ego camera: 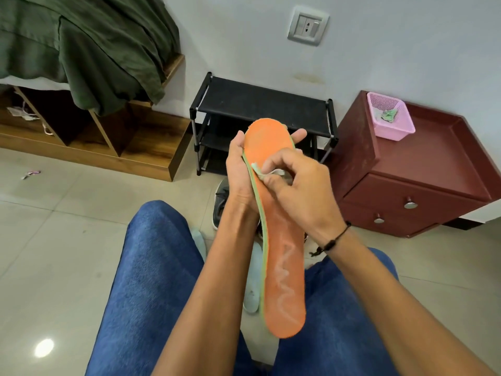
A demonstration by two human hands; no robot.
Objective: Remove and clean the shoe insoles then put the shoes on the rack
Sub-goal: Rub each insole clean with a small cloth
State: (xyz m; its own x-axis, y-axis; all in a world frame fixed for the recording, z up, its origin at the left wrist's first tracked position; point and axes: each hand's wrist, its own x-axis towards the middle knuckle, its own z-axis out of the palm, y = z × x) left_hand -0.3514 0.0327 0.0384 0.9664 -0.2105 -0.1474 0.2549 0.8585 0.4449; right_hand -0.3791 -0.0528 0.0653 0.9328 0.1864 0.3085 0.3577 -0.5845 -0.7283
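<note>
An orange insole (282,256) with a green edge and a faded white logo stands lengthwise in front of me, toe end up. My left hand (240,172) grips its upper part from behind, fingertips showing past the right edge. My right hand (295,183) pinches a small pale cloth (259,170) against the insole's left edge. A dark shoe (221,202) lies on the floor behind my left wrist, mostly hidden. Another pale insole (252,289) lies on the floor between my knees. The black shoe rack (260,104) stands against the wall.
A dark red bedside cabinet (423,169) with a pink basket (390,118) stands right of the rack. A wooden bed frame (92,142) with a green blanket is at the left. My knees in blue jeans (151,280) fill the foreground over a tiled floor.
</note>
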